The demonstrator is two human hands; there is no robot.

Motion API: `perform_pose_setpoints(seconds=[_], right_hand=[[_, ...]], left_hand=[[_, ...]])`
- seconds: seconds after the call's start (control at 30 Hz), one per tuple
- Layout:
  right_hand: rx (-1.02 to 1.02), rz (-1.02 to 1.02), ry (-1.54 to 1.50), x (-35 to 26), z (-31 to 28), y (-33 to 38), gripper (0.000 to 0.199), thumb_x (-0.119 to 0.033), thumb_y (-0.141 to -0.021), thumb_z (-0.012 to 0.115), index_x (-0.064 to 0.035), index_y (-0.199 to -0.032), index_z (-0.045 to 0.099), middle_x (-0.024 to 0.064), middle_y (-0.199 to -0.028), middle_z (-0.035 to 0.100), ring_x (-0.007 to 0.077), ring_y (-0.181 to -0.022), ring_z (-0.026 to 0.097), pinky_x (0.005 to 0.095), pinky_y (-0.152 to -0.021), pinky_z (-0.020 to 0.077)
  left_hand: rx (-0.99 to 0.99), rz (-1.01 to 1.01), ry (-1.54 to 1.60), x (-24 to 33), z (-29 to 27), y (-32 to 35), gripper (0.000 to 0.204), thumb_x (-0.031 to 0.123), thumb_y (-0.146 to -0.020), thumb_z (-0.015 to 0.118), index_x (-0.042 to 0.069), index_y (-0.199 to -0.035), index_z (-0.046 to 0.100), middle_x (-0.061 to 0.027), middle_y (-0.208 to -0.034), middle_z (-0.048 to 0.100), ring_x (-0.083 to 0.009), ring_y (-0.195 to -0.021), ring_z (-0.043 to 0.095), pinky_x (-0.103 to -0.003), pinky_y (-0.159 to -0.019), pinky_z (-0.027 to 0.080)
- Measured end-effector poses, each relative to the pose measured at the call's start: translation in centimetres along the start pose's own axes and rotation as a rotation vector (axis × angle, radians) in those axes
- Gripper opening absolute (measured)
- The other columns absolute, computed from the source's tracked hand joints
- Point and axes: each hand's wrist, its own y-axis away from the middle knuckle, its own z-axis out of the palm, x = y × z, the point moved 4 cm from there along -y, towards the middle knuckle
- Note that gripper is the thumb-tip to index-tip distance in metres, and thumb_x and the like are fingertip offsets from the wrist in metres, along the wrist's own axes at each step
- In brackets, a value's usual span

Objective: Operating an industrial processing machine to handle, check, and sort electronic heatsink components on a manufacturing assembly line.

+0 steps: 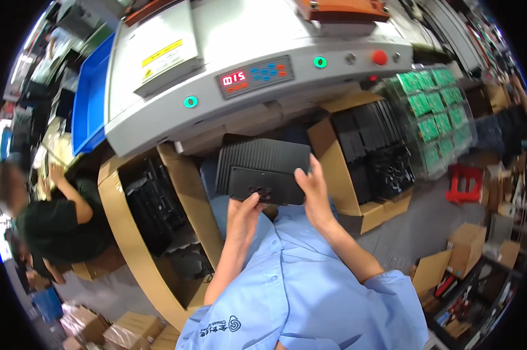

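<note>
We hold the black ribbed casing (pixel 263 160) before the white machine's front edge (pixel 152 119), between open cartons (pixel 327 146), likely for easy reach; our left grip (pixel 244 214) pinches its lower edge, our right grip (pixel 315 192) its right edge, seemingly to steady it.

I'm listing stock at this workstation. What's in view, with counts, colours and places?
Black panels: number unclear, black, held at centre
Machine: one, white and grey, ahead
Control panel: one, dark grey, machine front
Lit buttons: two, green, machine front
Round button: one, red, machine front
Tray: one, blue, left of machine
Open cartons: two, brown, one each side
Black parts: many, black, inside both cartons
Circuit boards: about a dozen, green, right of cartons
Stool: one, red, floor at right
Boxes: several, brown, floor at both sides
Nearest co-worker: one, dark top, left
Left hand: one, bare, at panels' near edge
Right hand: one, bare, at panels' right edge
</note>
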Motion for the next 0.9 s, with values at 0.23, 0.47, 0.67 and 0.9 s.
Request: perform_pose_setpoints(seconds=[0.23,0.47,0.67,0.9], right_hand=[[-0.082,-0.021,0.063,0.0,0.5,-0.7,0.066,-0.025,-0.096,0.056,-0.0021,-0.146,0.019,0.0126,-0.132,0.049,0.0178,-0.119,0.050,0.0316,-0.101,0.0392],[-0.090,-0.016,0.045,-0.5,1.0,-0.5,0.065,-0.025,-0.097,0.055,-0.0027,-0.147,0.019,0.0107,-0.128,0.052,0.0147,-0.114,0.052,0.0295,-0.099,0.0404],[-0.060,-0.017,0.075,-0.9,0.7,-0.7,0.065,-0.024,-0.097,0.054,-0.0028,-0.147,0.019,0.0091,-0.127,0.052,0.0129,-0.112,0.052,0.0285,-0.098,0.0406],[-0.157,-0.052,0.162,-5.5,-0.3,-3.0,0.050,-0.022,-0.095,0.057,-0.0007,-0.138,0.043,0.0089,-0.128,0.055,0.0144,-0.118,0.052,0.0278,-0.101,0.0380]], left_hand=[[0.061,0.009,0.002,0.6,-0.2,0.5,0.033,0.009,-0.086,0.062,0.006,-0.119,0.054,-0.0064,-0.109,0.063,-0.0179,-0.101,0.061,-0.035,-0.091,0.047],[0.052,0.005,-0.004,0.7,-0.5,0.3,0.034,0.008,-0.086,0.061,0.005,-0.119,0.054,-0.0075,-0.110,0.063,-0.0179,-0.103,0.061,-0.035,-0.091,0.048],[0.038,-0.015,-0.016,0.6,-0.7,0.0,0.036,0.005,-0.086,0.061,0.005,-0.120,0.053,-0.0077,-0.111,0.063,-0.0183,-0.103,0.062,-0.034,-0.090,0.048],[-0.142,0.033,0.149,2.0,-3.7,0.7,0.090,0.054,-0.084,0.062,0.017,-0.152,0.015,-0.0121,-0.146,0.038,-0.0251,-0.129,0.042,-0.040,-0.105,0.034]])
